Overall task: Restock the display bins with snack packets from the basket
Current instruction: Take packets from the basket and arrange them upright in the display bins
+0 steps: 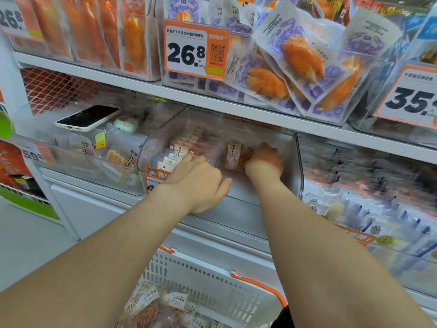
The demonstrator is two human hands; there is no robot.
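Both my arms reach into a clear plastic display bin (296, 162) on the middle shelf. My left hand (197, 181) rests against a row of upright snack packets (186, 147) at the bin's left side, fingers curled at their tops. My right hand (266, 160) grips a brown snack packet (235, 157) with a white label, deeper in the bin. Below, a white basket (212, 280) with orange handles holds several matching snack packets (151, 304).
A phone (88, 118) lies on packets in the bin to the left. Orange price tags (195, 49) hang on the upper shelf bins, where purple-and-orange packets (305, 60) overhang the edge. More filled bins (378, 185) stand to the right.
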